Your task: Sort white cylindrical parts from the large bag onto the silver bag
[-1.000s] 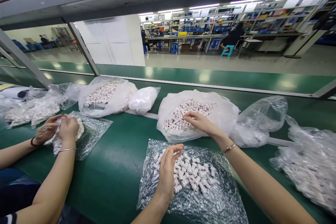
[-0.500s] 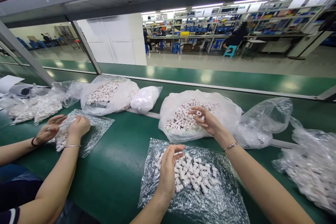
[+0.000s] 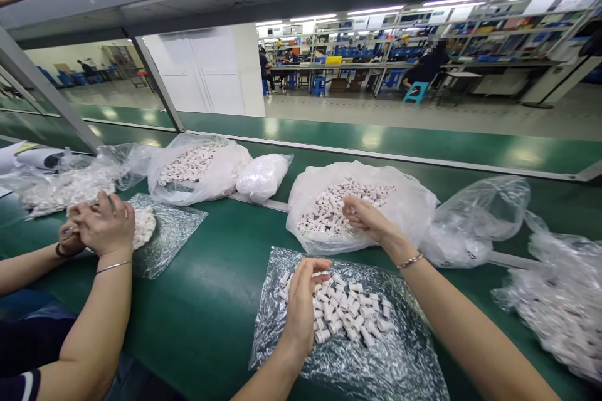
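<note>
Many small white tubular pieces lie heaped on a clear plastic sheet in front of me. My left hand rests at the left side of this heap, palm turned inward, fingers apart from the thumb and nothing seen in it. Behind the sheet, an opened white bag holds more such pieces. Over the bag's front part is my right hand, its fingers curled together; whatever they hold, if anything, is hidden.
At the left, a co-worker's hands are over another sheet with white pieces. Filled bags stand along the back, a clear bag and a bagged pile at the right. A metal frame rises behind.
My right hand has curled its fingers and lowered slightly over the bag; the pieces seen at its fingers no longer show. My left hand stays put. The co-worker's hands have come together further left.
</note>
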`<state>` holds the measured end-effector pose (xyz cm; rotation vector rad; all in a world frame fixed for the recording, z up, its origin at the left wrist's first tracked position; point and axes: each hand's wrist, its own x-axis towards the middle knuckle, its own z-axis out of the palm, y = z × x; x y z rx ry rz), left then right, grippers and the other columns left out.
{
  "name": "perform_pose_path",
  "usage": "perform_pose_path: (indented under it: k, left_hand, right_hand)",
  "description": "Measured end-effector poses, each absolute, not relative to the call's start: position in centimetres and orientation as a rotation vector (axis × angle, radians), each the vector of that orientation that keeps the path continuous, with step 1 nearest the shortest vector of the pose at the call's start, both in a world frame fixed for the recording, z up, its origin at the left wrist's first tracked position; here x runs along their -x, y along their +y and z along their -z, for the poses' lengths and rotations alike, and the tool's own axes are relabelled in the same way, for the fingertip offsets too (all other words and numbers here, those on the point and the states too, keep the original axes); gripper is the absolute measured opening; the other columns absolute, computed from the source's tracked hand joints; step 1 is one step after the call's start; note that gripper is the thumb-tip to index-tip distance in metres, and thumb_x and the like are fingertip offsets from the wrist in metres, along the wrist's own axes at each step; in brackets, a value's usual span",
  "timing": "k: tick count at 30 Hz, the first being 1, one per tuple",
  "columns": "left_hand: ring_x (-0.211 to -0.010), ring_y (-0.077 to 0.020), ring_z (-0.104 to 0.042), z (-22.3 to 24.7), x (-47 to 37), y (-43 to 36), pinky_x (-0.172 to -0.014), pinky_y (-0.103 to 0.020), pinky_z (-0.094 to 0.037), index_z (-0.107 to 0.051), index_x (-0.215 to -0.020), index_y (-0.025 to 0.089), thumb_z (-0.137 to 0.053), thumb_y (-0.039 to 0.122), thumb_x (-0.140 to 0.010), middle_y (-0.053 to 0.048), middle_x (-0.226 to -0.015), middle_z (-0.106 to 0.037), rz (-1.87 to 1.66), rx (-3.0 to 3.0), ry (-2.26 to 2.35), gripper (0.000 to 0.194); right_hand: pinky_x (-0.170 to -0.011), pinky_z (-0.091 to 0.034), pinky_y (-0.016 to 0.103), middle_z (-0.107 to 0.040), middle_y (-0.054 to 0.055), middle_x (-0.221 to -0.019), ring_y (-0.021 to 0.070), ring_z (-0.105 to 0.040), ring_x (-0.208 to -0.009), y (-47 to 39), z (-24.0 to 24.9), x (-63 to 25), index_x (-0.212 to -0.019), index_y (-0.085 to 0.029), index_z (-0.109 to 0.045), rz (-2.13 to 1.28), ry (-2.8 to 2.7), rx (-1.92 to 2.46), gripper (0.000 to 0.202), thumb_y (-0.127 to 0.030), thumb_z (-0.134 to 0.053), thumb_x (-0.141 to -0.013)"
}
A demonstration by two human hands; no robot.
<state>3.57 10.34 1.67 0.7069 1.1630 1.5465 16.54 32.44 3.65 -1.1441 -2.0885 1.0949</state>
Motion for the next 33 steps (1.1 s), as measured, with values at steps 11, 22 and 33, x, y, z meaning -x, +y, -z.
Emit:
perform_pose_path:
  k: [11, 22, 33]
  left_hand:
    - [-0.111, -0.0258, -0.057, -1.7, -3.5, 10.5, -0.095, -0.04, -0.048, -0.067, -0.087, 0.021, -0.037, 0.042, -0.098, -0.008, -0.108, -0.064, -1.56, -0.711, 1.131, 0.039]
    - [-0.113, -0.0276, -0.054, -2.3, -2.8, 10.6, -0.095, -0.04, -0.048, -0.066, -0.085, 0.019, -0.038, 0.039, -0.098, -0.01, -0.106, -0.06, -1.61, -0.667, 1.103, 0.037]
    - [-0.108, -0.0241, -0.056, -2.0, -2.9, 10.4, -0.093, -0.038, -0.049, -0.066, -0.084, 0.02, -0.041, 0.036, -0.095, -0.007, -0.103, -0.061, -1.615, -0.661, 1.091, 0.031]
  right_hand:
    - [-0.067, -0.043, 0.029, -0.068, 0.007, -0.075, 0.0236, -0.062, -0.077, 32.0, -4.5, -15.0, -0.069, -0.02, -0.067, -0.832, -2.458, 1.26, 0.018, -0.036, -0.067, -0.076]
    - [-0.068, -0.045, 0.027, -0.073, 0.006, -0.089, 0.0214, -0.065, -0.081, 30.8, -7.1, -15.4, -0.084, -0.018, -0.071, -0.839, -2.571, 1.195, 0.037, -0.046, -0.048, -0.093]
    - [-0.058, -0.038, 0.03, -0.068, 0.003, -0.091, 0.0217, -0.062, -0.07, 18.9, -5.7, -19.3, -0.096, -0.024, -0.061, -0.557, -3.006, 0.857, 0.01, -0.029, -0.054, -0.093]
